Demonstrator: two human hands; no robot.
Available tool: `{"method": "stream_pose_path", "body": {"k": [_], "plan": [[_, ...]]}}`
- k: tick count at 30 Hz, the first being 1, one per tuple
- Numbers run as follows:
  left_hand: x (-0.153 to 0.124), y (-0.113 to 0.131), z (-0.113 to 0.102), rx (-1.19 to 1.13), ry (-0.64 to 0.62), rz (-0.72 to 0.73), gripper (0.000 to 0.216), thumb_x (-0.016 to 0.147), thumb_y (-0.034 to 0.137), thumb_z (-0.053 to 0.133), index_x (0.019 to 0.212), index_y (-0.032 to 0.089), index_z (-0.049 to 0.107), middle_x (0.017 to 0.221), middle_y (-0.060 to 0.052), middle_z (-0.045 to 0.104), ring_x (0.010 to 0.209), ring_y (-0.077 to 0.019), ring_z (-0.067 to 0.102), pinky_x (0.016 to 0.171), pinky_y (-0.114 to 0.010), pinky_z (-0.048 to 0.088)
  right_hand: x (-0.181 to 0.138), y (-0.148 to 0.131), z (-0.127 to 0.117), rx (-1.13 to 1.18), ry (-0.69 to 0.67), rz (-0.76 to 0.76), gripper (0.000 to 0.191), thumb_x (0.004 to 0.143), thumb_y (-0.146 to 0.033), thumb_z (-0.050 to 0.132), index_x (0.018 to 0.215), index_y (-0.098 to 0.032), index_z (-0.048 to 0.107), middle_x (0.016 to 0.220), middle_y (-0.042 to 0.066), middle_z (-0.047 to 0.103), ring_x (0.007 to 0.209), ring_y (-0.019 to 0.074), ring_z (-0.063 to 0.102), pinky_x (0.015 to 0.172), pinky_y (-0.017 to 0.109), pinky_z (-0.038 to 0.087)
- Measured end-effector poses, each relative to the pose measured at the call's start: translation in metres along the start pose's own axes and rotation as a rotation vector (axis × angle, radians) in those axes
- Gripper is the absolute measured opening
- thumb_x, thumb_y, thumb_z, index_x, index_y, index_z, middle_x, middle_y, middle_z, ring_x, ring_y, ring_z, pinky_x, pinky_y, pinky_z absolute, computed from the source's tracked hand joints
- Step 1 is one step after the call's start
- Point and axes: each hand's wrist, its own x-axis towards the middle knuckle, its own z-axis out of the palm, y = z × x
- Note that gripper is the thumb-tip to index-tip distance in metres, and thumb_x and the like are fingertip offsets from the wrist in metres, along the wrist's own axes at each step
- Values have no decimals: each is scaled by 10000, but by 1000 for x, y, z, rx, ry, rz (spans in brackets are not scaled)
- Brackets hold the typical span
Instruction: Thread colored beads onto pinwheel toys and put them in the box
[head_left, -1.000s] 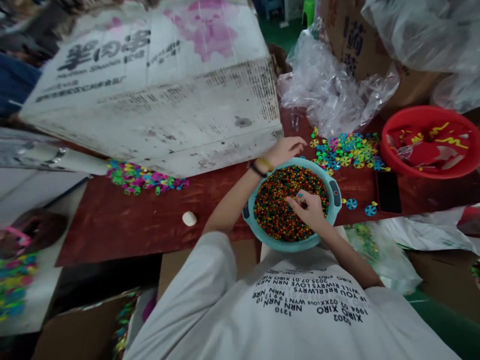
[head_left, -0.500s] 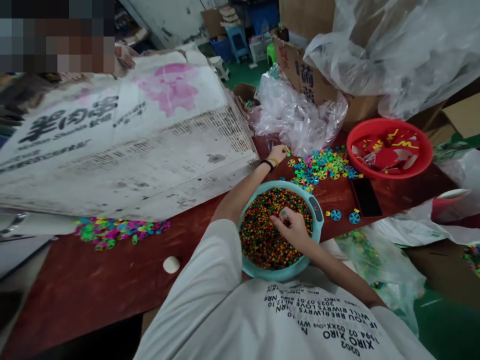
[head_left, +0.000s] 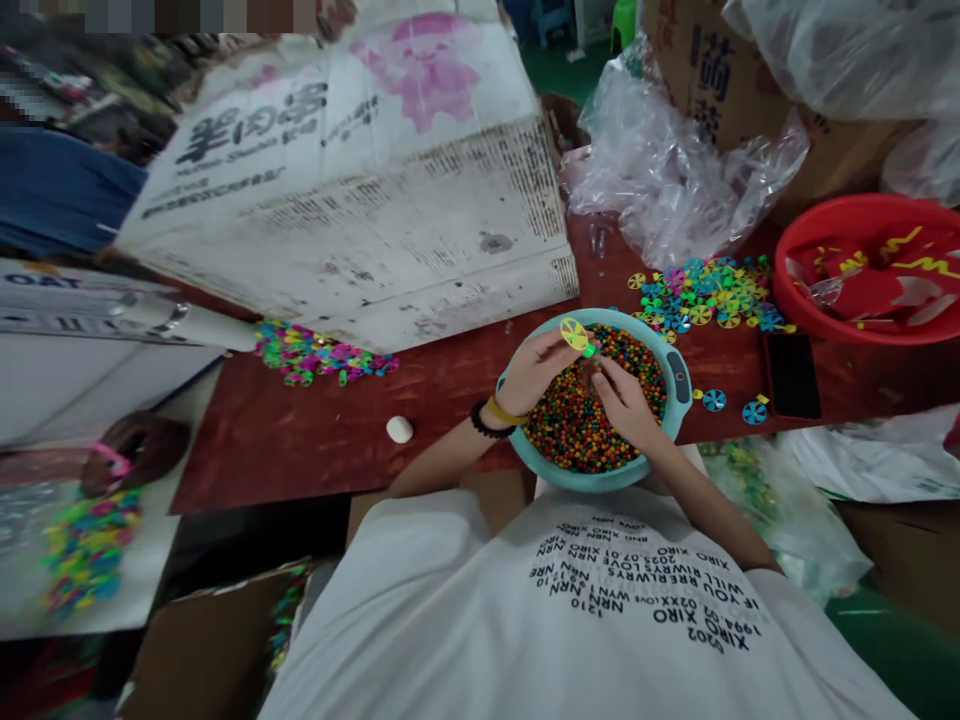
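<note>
My left hand is closed on a small toy wheel, yellow and spoked with a green end piece, held above the basin. My right hand is close beside the green piece, thumb and fingers pinched together; what they hold is too small to make out. Under both hands stands a light blue basin full of small multicoloured beads. A pile of similar toy wheels in yellow, blue, green and pink lies behind the basin to the right. Two blue wheels lie apart from it.
At the left stands a big white carton, with a heap of coloured plastic pieces by it. A white lump lies on the red table. To the right are a phone, a red basin and clear plastic bags.
My left hand has come back from the edge of the wheel pile to above the bead basin, bringing a yellow wheel. My right hand has lifted from the beads towards it. The view has shifted.
</note>
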Motion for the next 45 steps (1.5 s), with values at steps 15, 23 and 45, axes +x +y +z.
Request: {"method": "stream_pose_path", "body": {"k": [15,23,45], "plan": [[-10,-11,-21,-270,425,12,247,815,395,843,951,195,794,1010,-56,792,992,-222,766,1015,-388,583,8,8,-21,-593,-413,-186,281,1027,-208,505,1158,-153,749,1023,149,705,985,293,637,919,472,530],[-36,-21,-19,-220,349,-45,307,817,462,841,974,201,797,1020,-61,804,1022,-232,759,1046,-407,568,9,10,-28,-307,-265,-31,278,995,-314,577,1165,-168,742,1091,135,747,989,278,689,904,445,553],[-42,-20,28,-137,337,121,366,890,539,759,1098,239,786,1151,-64,797,1139,-251,739,1086,-440,551,6,-23,-12,96,-195,105,474,935,-613,639,1171,-217,751,1127,83,770,1063,273,706,973,449,570]]}}
